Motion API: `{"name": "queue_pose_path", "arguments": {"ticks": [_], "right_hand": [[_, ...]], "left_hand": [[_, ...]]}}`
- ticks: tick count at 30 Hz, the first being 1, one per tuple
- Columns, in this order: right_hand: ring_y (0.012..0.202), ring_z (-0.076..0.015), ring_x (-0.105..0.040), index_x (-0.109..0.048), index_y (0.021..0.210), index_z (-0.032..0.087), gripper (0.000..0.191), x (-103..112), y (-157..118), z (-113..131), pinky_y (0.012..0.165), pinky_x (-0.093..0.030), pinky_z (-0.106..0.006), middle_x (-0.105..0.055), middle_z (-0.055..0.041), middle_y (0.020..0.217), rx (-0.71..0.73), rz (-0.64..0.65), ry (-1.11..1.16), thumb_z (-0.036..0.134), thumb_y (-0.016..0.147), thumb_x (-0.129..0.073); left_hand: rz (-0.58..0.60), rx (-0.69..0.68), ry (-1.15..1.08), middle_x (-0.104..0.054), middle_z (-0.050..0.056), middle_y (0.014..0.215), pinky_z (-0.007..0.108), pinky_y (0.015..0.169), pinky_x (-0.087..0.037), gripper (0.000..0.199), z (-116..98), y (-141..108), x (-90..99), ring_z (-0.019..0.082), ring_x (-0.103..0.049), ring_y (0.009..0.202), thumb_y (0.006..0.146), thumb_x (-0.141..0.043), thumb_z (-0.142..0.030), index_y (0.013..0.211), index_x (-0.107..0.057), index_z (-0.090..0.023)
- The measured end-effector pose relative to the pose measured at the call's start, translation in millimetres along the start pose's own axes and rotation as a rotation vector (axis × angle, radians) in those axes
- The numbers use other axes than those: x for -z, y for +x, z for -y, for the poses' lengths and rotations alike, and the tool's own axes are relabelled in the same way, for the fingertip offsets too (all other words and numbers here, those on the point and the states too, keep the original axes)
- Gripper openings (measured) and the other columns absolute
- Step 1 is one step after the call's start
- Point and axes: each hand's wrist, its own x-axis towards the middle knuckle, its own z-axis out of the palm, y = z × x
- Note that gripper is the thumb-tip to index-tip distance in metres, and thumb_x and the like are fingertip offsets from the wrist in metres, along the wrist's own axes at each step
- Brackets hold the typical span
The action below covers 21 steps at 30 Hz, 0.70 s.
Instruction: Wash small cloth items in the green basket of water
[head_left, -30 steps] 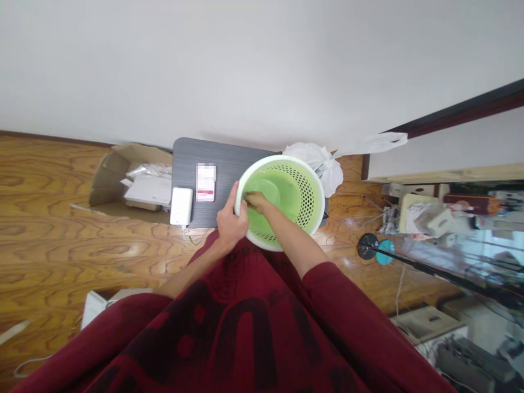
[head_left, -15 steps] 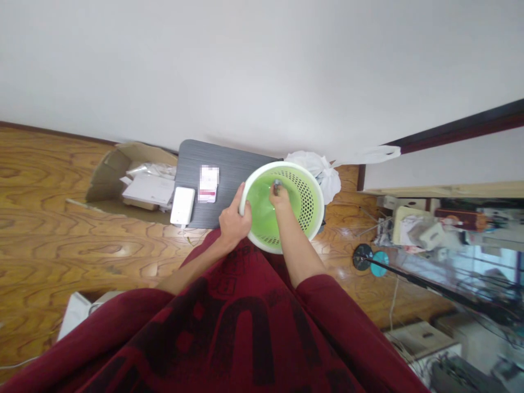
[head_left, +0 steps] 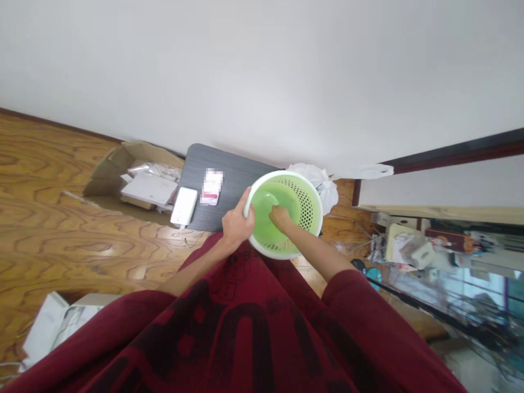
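Desk point(head_left: 235, 168) beyond and left of the left hand. Basket point(head_left: 273, 254) around the right hand, overlapping the desk's end; support underneath unclear. Judgement: held on one side only, it could tip or swivel if pushed hard from inside. Left hand point(head_left: 238, 219): closed over the rim, thumb inside, forearm reaching forward. Right hand point(head_left: 280, 218): inside, fingers curled, forearm slanting in; closure and contents cannot tell.

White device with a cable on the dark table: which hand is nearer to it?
Left. The left hand grips the green basket at its rim, to the right of the white device; the right hand is farther right, inside the basket.
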Motion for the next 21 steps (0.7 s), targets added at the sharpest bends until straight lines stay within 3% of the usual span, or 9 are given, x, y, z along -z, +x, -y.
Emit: {"name": "queue_pose_path", "arguments": {"ticks": [2, 5, 8, 10, 12, 14, 17, 19, 21], "right_hand": [[0.143, -0.0387, -0.045, -0.069, 0.129, -0.005, 0.045, 12, 3, -11, 0.118, -0.040, -0.052, -0.052, -0.0341, 0.146, 0.075, -0.111, -0.077, 0.003, 0.099, -0.037], [0.145, -0.0368, -0.040, -0.071, 0.129, -0.003, 0.048, 25, 8, -26, 0.122, -0.034, -0.048, -0.055, -0.0294, 0.145, 0.170, -0.196, -0.149, 0.004, 0.099, -0.034], [0.148, -0.0385, -0.037, -0.073, 0.123, -0.004, 0.045, 23, 8, -33, 0.123, -0.032, -0.052, -0.053, -0.0322, 0.146, 0.011, -0.163, -0.053, -0.001, 0.095, -0.038], [0.145, -0.0402, -0.042, -0.073, 0.118, -0.007, 0.041, 12, 6, -31, 0.120, -0.035, -0.055, -0.054, -0.0368, 0.143, -0.106, -0.109, 0.044, -0.005, 0.092, -0.042], [0.130, -0.0386, -0.058, -0.075, 0.108, -0.007, 0.032, -3, 5, -23, 0.113, -0.044, -0.052, -0.064, -0.0365, 0.127, -0.143, -0.028, 0.130, -0.006, 0.088, -0.050], [0.109, -0.0327, -0.070, -0.077, 0.095, -0.001, 0.019, -18, 7, -9, 0.102, -0.054, -0.044, -0.074, -0.0278, 0.104, -0.119, 0.074, 0.231, -0.005, 0.081, -0.064], [0.090, -0.0217, -0.072, -0.077, 0.093, 0.007, 0.013, -28, 19, 20, 0.090, -0.059, -0.030, -0.076, -0.0134, 0.087, -0.005, 0.164, 0.396, 0.005, 0.084, -0.069], [0.091, -0.0173, -0.072, -0.075, 0.109, 0.008, 0.024, -25, 31, 38, 0.086, -0.059, -0.025, -0.076, -0.0103, 0.089, 0.061, 0.095, 0.613, 0.011, 0.095, -0.056], [0.097, -0.0169, -0.072, -0.068, 0.125, 0.006, 0.035, -13, 45, 46, 0.086, -0.060, -0.025, -0.076, -0.0113, 0.094, 0.084, -0.086, 0.880, 0.011, 0.099, -0.044]], "left_hand": [[0.004, 0.005, -0.011, -0.083, 0.010, 0.089, 0.052, 0.094, -0.058, 0.063, 0, 1, 0.1, 0.033, -0.079, 0.086, 0.099, -0.054, -0.037, 0.161, -0.046, -0.030], [0.006, 0.000, -0.041, -0.082, 0.011, 0.087, 0.054, 0.096, -0.057, 0.063, 0, 1, 0.3, 0.033, -0.079, 0.086, 0.099, -0.056, -0.038, 0.161, -0.046, -0.031], [-0.001, -0.005, -0.052, -0.082, 0.011, 0.089, 0.053, 0.097, -0.057, 0.064, 1, 1, -0.1, 0.032, -0.078, 0.087, 0.099, -0.056, -0.037, 0.161, -0.046, -0.030], [-0.004, -0.003, -0.045, -0.083, 0.011, 0.090, 0.053, 0.096, -0.057, 0.063, 1, 0, -0.8, 0.032, -0.079, 0.087, 0.099, -0.055, -0.037, 0.161, -0.046, -0.030], [-0.008, 0.000, -0.033, -0.083, 0.011, 0.092, 0.052, 0.095, -0.058, 0.063, 0, 0, -1.5, 0.032, -0.079, 0.086, 0.100, -0.054, -0.036, 0.161, -0.045, -0.030], [-0.016, -0.003, -0.030, -0.083, 0.012, 0.094, 0.050, 0.094, -0.059, 0.062, 0, 0, -2.1, 0.032, -0.079, 0.087, 0.100, -0.054, -0.035, 0.161, -0.045, -0.030], [-0.019, -0.008, -0.034, -0.083, 0.011, 0.100, 0.047, 0.094, -0.058, 0.062, -1, -1, -2.5, 0.031, -0.079, 0.091, 0.099, -0.054, -0.034, 0.161, -0.046, -0.031], [-0.013, -0.006, -0.032, -0.083, 0.011, 0.102, 0.047, 0.095, -0.058, 0.063, -1, 0, -2.6, 0.031, -0.079, 0.092, 0.099, -0.054, -0.034, 0.161, -0.045, -0.030], [-0.008, -0.006, -0.027, -0.083, 0.011, 0.099, 0.047, 0.094, -0.058, 0.063, -1, 0, -2.9, 0.031, -0.079, 0.091, 0.099, -0.054, -0.035, 0.162, -0.045, -0.029]]}}
